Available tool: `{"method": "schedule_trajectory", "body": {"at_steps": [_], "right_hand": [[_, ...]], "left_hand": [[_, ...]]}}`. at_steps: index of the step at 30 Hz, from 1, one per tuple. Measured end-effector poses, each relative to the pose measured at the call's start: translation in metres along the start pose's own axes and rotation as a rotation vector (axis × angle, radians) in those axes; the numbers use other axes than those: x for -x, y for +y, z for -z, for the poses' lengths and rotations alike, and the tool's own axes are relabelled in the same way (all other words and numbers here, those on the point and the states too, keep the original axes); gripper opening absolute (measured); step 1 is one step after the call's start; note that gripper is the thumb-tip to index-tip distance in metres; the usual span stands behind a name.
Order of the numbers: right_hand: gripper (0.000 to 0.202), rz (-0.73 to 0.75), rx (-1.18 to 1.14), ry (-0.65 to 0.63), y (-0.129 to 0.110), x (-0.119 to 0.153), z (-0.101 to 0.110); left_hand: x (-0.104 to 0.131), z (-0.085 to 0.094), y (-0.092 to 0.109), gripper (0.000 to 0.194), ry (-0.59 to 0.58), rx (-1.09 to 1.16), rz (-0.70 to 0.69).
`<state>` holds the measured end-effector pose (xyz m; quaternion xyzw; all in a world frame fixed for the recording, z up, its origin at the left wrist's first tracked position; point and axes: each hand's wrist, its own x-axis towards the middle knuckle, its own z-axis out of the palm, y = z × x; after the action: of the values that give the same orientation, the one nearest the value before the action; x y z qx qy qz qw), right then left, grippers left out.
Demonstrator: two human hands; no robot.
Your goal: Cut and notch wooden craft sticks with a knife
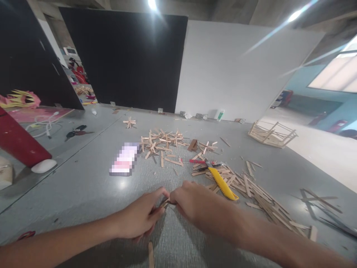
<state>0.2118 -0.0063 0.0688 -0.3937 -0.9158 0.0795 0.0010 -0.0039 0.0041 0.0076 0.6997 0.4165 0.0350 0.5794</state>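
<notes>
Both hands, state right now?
Left hand: closed, pinching thin wood pieces.
Right hand: fingers curled at their end; whether gripping can't be told.

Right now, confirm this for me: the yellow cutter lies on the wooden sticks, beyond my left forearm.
Wrong side: the head view shows the yellow cutter beyond your right forearm, not the left. It does lie on the wooden sticks.

- I have one view, from a camera worn on the person's head, looking forward and down over the grey tabletop (92, 193).
- Closest to me, low in my view, are the left hand (139, 219) and right hand (192, 203).
- Farther off, I face the black panel (125, 59) and white panel (231, 67), with ceiling lights (152, 4) along the top edge.
</notes>
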Motion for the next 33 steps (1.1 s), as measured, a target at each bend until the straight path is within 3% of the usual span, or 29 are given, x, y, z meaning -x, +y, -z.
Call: {"method": "schedule_trajectory", "body": {"at_steps": [5, 10, 13, 17, 19, 22, 24, 28, 30, 33], "right_hand": [[0.037, -0.096, -0.031, -0.010, -0.011, 0.018, -0.021], [0.041, -0.108, -0.222, 0.319, -0.012, 0.030, -0.066], [0.037, -0.057, -0.339, 0.483, -0.010, 0.034, -0.081], [0.036, 0.030, -0.308, 0.597, -0.013, 0.034, -0.085], [0.036, 0.063, -0.248, 0.616, -0.015, 0.033, -0.085], [0.033, 0.060, -0.211, 0.609, -0.014, 0.033, -0.086], [0.029, -0.009, -0.210, 0.588, -0.011, 0.036, -0.086], [0.018, -0.187, -0.167, 0.477, -0.003, 0.044, -0.082], [0.017, -0.172, -0.165, 0.436, -0.002, 0.048, -0.076], [0.021, -0.121, -0.194, 0.436, -0.008, 0.049, -0.062]], "left_hand": [[0.006, -0.005, -0.007, 0.039, 0.129, -0.040, -0.061], [0.015, -0.012, 0.000, 0.034, 0.445, -0.269, -0.136], [0.024, -0.016, 0.001, 0.035, 0.528, -0.420, -0.151], [0.042, -0.021, -0.003, 0.043, 0.577, -0.673, -0.417], [0.049, -0.024, -0.003, 0.043, 0.587, -0.702, -0.474], [0.050, -0.027, 0.002, 0.043, 0.598, -0.601, -0.427], [0.045, -0.027, 0.005, 0.047, 0.662, -0.420, -0.290], [0.036, -0.019, 0.012, 0.044, 0.585, -0.069, -0.094], [0.037, -0.017, 0.016, 0.047, 0.533, 0.012, -0.069], [0.043, -0.019, 0.022, 0.046, 0.543, -0.056, -0.129]]}}
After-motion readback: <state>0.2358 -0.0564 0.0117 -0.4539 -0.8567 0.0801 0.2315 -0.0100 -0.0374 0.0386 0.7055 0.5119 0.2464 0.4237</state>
